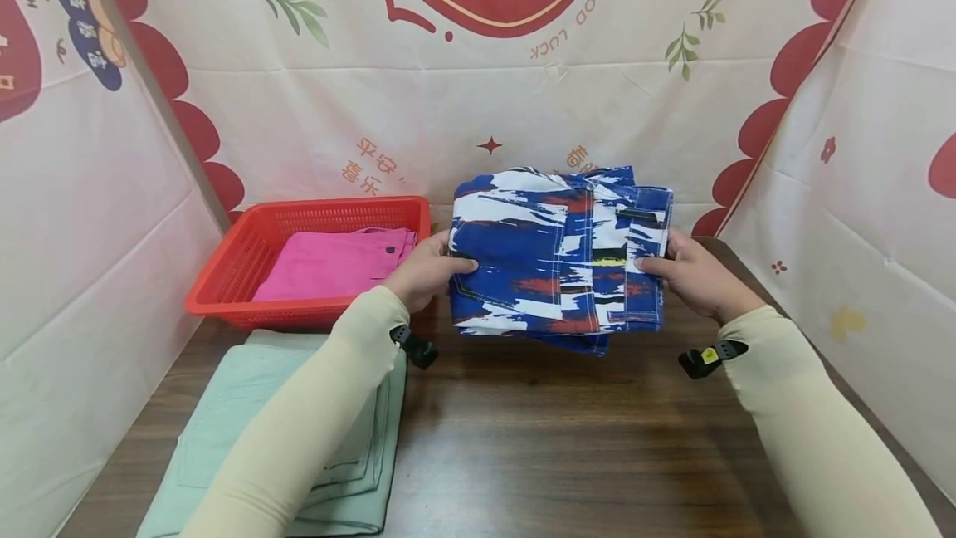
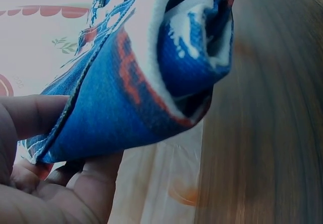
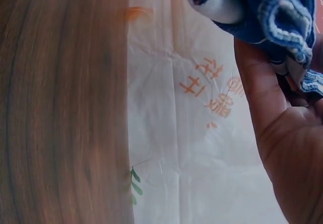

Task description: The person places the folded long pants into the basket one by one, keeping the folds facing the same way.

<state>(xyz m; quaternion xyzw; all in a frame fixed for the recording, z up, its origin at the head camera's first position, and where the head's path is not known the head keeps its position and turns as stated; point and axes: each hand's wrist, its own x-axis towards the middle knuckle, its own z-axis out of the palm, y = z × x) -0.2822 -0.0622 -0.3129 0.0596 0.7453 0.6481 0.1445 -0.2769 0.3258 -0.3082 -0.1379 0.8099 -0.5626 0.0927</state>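
A folded pair of patterned denim pants (image 1: pixel 515 264), blue with white, red and yellow streaks, is held up above the table between both hands. My left hand (image 1: pixel 426 271) pinches its left edge, thumb on top and fingers beneath. On the waistband side, my right hand (image 1: pixel 698 272) grips the opposite edge with the thumb on top. The left wrist view shows the rolled layers of the pants (image 2: pixel 111 98) between thumb and fingers. In the right wrist view, part of the right hand (image 3: pixel 282 133) is hidden behind the cloth.
A red plastic basket (image 1: pixel 217 293) stands at the back left with a folded pink garment (image 1: pixel 329 264) inside. Folded light-green pants (image 1: pixel 224 405) lie in front of it on the wooden table (image 1: pixel 508 447), partly under the left forearm. Printed white cloth walls (image 1: pixel 523 106) surround the table.
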